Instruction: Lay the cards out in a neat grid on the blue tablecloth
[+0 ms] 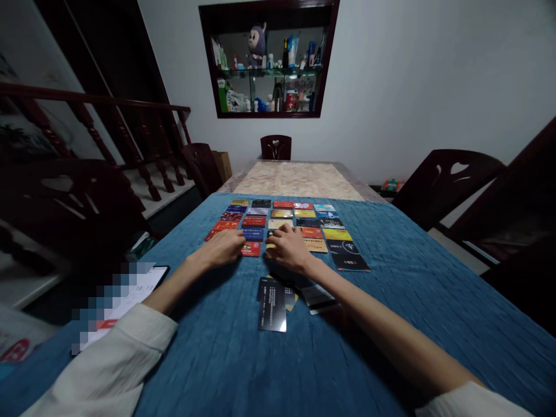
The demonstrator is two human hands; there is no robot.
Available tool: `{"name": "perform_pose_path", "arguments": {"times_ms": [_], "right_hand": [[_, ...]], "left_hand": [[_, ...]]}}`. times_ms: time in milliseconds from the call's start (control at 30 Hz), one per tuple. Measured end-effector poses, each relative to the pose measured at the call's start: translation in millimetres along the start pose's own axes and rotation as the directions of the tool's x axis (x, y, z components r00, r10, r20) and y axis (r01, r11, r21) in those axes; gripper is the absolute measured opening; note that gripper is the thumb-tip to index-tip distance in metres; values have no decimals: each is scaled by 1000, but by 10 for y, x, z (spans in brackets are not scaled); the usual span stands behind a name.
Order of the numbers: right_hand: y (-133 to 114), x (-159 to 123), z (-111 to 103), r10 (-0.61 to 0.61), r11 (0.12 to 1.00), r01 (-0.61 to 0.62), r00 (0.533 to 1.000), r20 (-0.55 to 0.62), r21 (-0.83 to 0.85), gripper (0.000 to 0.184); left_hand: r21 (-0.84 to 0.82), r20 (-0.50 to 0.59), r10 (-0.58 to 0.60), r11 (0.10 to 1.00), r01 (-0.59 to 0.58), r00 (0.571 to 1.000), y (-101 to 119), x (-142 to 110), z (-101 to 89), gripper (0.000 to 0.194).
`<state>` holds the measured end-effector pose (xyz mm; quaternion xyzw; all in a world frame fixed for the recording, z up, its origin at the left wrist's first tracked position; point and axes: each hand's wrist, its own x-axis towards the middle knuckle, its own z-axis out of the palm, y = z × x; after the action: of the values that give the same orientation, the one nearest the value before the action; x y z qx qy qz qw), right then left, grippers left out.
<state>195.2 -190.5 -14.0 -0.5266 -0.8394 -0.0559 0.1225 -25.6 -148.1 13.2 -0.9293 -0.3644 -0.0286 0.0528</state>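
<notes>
Several coloured cards (282, 223) lie in rows on a blue tablecloth (391, 301). My left hand (223, 248) rests palm down beside a red card (251, 249) in the nearest row, fingers curled loosely. My right hand (289, 248) lies over a yellowish card (270, 252) in the same row, fingers bent onto it. Closer to me is a small loose pile of dark cards (273, 304), under my right forearm.
A phone (130, 292) lies at the cloth's left edge. A bare patterned tabletop (299, 179) extends beyond the cloth. Dark wooden chairs stand left, right and at the far end. A wall cabinet (269, 58) holds bottles and a toy. A stair railing runs at left.
</notes>
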Motion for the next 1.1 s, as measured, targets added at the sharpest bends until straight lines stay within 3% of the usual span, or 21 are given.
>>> {"name": "perform_pose_path", "arguments": {"times_ms": [267,667,800,900,1100], "right_hand": [[303,-453,-43,-82,996,69,961,-263,-59,23],[600,-1314,-158,-118,993,116,953,-280,-23,16],[599,-1471,-145,-113,993,121,960,-258,17,17],[586,-1543,-135,-108,992,123,962,-250,43,18],[579,-1619,-139,-109,988,127,977,-182,89,25]], "left_hand": [[97,-34,76,993,-73,997,357,28,-100,28],[78,-28,290,955,-287,957,1092,122,-75,16],[83,-17,353,933,-350,936,1325,155,-64,10],[69,-11,405,912,-404,914,1465,167,-38,16],[19,-47,441,898,-440,896,1583,158,61,24]]}}
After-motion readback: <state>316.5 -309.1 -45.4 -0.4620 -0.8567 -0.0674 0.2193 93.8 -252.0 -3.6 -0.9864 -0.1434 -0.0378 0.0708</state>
